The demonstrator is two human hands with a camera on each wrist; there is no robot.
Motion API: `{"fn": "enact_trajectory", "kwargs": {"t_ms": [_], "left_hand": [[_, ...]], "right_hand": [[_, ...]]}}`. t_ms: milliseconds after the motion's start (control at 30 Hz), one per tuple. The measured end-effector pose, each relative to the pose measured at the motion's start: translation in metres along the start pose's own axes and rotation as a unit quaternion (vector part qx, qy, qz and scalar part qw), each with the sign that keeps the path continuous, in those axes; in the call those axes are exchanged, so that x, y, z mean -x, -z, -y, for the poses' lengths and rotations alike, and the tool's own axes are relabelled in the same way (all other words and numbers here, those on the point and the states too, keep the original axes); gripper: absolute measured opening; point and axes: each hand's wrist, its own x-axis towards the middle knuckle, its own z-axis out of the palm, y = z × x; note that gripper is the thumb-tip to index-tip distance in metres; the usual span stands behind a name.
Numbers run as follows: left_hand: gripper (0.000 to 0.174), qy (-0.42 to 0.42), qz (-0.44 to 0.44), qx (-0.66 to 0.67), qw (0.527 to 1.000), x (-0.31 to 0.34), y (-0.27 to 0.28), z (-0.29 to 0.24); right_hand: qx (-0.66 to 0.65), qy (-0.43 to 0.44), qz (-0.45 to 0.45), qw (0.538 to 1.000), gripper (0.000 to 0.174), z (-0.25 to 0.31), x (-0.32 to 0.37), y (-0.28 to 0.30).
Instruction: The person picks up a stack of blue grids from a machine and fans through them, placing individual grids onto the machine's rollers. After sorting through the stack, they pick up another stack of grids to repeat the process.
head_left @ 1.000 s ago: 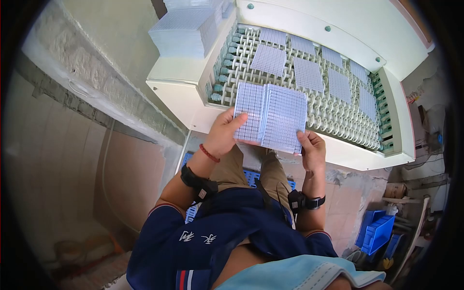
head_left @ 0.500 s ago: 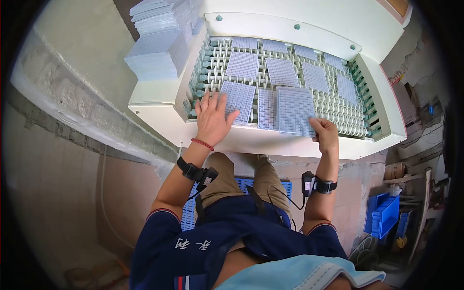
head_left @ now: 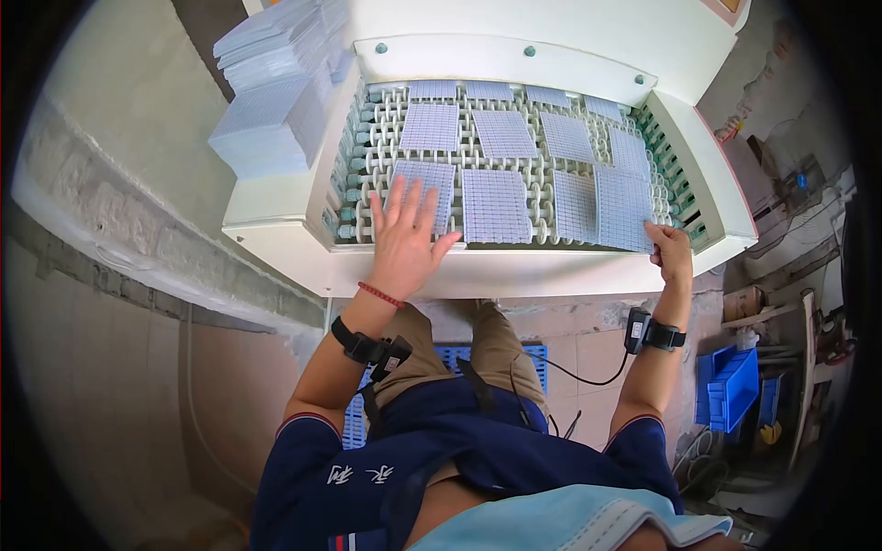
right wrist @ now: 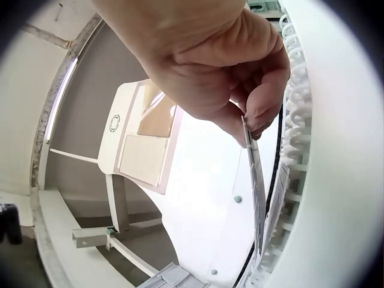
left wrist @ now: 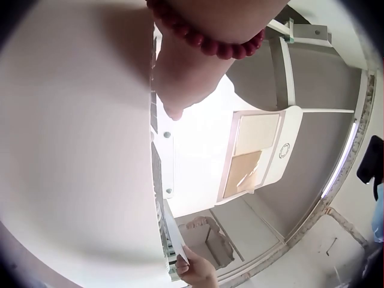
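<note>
My right hand (head_left: 673,255) pinches the lower right corner of a thin, pale, gridded panel (head_left: 625,207) between thumb and fingers. In the right wrist view that panel (right wrist: 257,186) stands edge-on, close over the white rollers (right wrist: 296,102). In the head view it overlaps another gridded panel (head_left: 574,197) to its left. My left hand (head_left: 404,239) has its fingers straight and spread over the front left panel (head_left: 439,188), partly hiding it. Between the hands, one more panel (head_left: 496,207) lies flat on the rollers at the front edge.
Further rows of panels (head_left: 503,134) lie on the roller bed behind. Tall stacks of panels (head_left: 266,129) stand on the machine's left ledge. The machine's white front rail (head_left: 514,273) runs before me. Blue bins (head_left: 730,386) sit on the floor at right.
Both hands held panels together before. The left hand let go, and panels now lie along the front row. My right hand has moved right with a panel; the left stays at the front left.
</note>
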Motion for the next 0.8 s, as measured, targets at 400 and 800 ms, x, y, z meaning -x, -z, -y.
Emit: {"fn": "enact_trajectory", "kwargs": {"t_ms": [400, 800], "left_hand": [[0.063, -0.158, 0.195, 0.069, 0.966, -0.042, -0.051, -0.057], [0.060, 0.009, 0.105, 0.013, 0.994, -0.021, -0.017, 0.018]], "right_hand": [[0.057, -0.048, -0.079, 0.994, 0.022, -0.019, -0.040, 0.071], [-0.275, 0.037, 0.046, 0.960, 0.014, -0.053, 0.044, 0.022]]}}
